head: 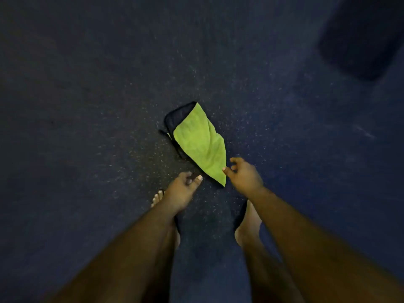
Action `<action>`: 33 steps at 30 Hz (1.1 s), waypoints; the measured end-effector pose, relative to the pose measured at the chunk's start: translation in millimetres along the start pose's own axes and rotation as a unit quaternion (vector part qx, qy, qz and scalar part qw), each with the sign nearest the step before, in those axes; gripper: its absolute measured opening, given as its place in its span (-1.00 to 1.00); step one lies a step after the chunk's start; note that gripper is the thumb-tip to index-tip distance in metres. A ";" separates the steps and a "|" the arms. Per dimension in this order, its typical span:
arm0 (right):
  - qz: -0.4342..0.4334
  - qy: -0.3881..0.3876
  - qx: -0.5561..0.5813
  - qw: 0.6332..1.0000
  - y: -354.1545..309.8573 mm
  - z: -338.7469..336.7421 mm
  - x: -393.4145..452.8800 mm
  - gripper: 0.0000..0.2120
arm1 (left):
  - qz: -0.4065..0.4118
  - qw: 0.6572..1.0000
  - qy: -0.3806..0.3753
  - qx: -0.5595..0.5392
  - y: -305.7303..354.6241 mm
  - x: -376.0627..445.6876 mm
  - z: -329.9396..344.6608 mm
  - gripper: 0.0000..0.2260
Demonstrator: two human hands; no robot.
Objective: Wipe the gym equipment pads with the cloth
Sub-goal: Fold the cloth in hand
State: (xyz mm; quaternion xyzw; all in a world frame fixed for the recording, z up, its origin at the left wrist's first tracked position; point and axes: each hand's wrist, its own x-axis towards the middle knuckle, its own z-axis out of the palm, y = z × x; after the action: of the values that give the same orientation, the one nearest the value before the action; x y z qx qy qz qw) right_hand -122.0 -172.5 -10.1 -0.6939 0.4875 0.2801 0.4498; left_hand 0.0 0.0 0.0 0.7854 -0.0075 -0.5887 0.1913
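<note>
A lime-green cloth (200, 142) lies on the dark speckled floor, draped over a small black object (177, 118) that shows at its upper left. My right hand (243, 176) reaches down beside the cloth's lower right edge. Its fingers are loosely curled and its thumb tip is at the cloth's edge, with no clear hold. My left hand (183, 189) hovers just left of the cloth's lower tip, fingers relaxed and holding nothing. A dark padded block (360, 36) stands at the upper right, blurred and dim.
The speckled rubber floor (87, 106) spreads all around in dim light. My two feet (248, 226) in dark sandals stand just below the hands, close to the cloth.
</note>
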 end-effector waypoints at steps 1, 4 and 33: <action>0.010 -0.004 -0.019 1.000 12.8 14.9 28.2 -0.45 | -0.012 1.000 0.003 -0.008 -11.7 30.8 15.0 -0.39; 0.054 -0.021 -0.062 0.996 38.7 52.1 91.9 -0.38 | -0.038 0.999 -0.017 0.005 -31.4 91.0 45.0 -0.40; -0.097 -0.012 0.229 0.968 -75.3 -296.5 -375.5 -0.76 | 0.169 0.982 0.088 0.019 310.9 -380.6 -50.1 -0.85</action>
State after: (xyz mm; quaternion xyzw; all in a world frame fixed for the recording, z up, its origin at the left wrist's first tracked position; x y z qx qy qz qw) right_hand -205.0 -270.1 456.9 -0.6131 0.4635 0.1236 0.6277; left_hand -3.9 -183.3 458.7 0.8250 -0.1342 -0.4765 0.2728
